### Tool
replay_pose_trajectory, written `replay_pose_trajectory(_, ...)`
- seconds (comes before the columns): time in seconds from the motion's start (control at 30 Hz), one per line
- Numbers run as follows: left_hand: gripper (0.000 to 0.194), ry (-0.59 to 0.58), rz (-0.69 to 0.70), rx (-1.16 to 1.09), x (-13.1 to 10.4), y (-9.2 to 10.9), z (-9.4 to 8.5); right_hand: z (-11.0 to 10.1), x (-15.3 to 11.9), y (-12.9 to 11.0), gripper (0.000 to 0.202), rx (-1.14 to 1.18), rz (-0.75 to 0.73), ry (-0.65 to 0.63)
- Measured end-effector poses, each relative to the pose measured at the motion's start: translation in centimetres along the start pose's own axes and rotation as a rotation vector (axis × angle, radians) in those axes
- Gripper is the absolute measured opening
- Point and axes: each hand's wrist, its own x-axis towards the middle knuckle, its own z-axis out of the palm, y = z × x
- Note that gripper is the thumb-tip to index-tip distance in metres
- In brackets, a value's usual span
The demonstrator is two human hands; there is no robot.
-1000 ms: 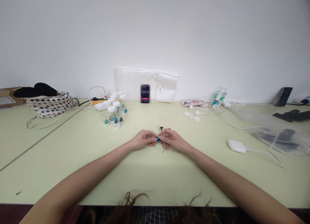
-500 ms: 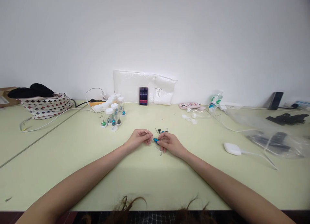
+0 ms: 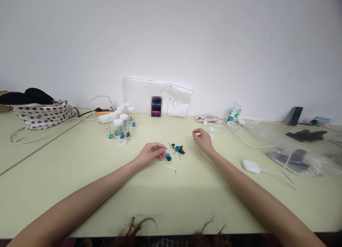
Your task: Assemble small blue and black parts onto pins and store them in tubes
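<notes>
My left hand (image 3: 153, 153) is closed in a pinch on a thin rod with a blue metallic piece (image 3: 168, 157) at its lower end, just over the table. My right hand (image 3: 201, 139) is raised over the table to the right, fingers curled and apart, with nothing visible in it. Between the hands lie a second blue piece (image 3: 177, 149), small black parts (image 3: 182, 150) and thin metal rods. Nearer the front lies a thin L-shaped metal pin (image 3: 171, 167). Beyond my right hand are clear tubes (image 3: 219, 127) and a white cap (image 3: 211, 129).
Clear tubes with white lids (image 3: 118, 122) stand at the back left. A phone (image 3: 156, 106) leans on a white plastic package (image 3: 139, 94). A white charger (image 3: 251, 166), cables and plastic bags (image 3: 315, 163) lie right; a patterned bag (image 3: 42, 115) sits left.
My right hand has let go of the blue piece and moved right and away from me. The blue piece now hangs from my left hand. The view has shifted slightly.
</notes>
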Motion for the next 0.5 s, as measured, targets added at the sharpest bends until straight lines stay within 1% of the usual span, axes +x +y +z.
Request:
replay_pose_trajectory(0.07,0.031,-0.017,-0.004,0.008,-0.1,0.1,0.1,-1.0,2.9,2.1,0.022,-0.311,0.059,0.109)
replay_pose_trajectory(0.1,0.030,-0.025,-0.009,0.011,-0.1,0.0,0.1,-1.5,4.2,3.2,0.026,-0.439,0.086,0.119)
replay_pose_trajectory(0.17,0.030,-0.038,-0.022,0.017,0.0,-0.1,0.1,-2.5,6.4,5.0,0.034,-0.620,0.181,0.077)
replay_pose_trajectory(0.2,0.029,-0.044,-0.028,0.018,0.0,-0.2,0.1,-2.9,7.2,5.8,0.037,-0.674,0.254,0.033)
replay_pose_trajectory(0.27,0.029,-0.061,-0.039,0.016,0.2,-0.4,0.2,-3.7,8.5,7.2,0.039,-0.689,0.325,-0.002)
replay_pose_trajectory(0.33,0.029,-0.075,-0.048,0.024,0.3,-0.5,0.3,-4.1,9.4,8.2,0.035,-0.683,0.382,-0.049)
replay_pose_trajectory(0.4,0.029,-0.081,-0.048,0.056,0.3,-0.5,0.5,-4.3,10.0,8.8,0.031,-0.675,0.419,-0.088)
replay_pose_trajectory(0.5,0.030,-0.085,-0.035,0.105,0.4,-0.4,0.7,-4.3,10.5,9.2,0.029,-0.671,0.440,-0.102)
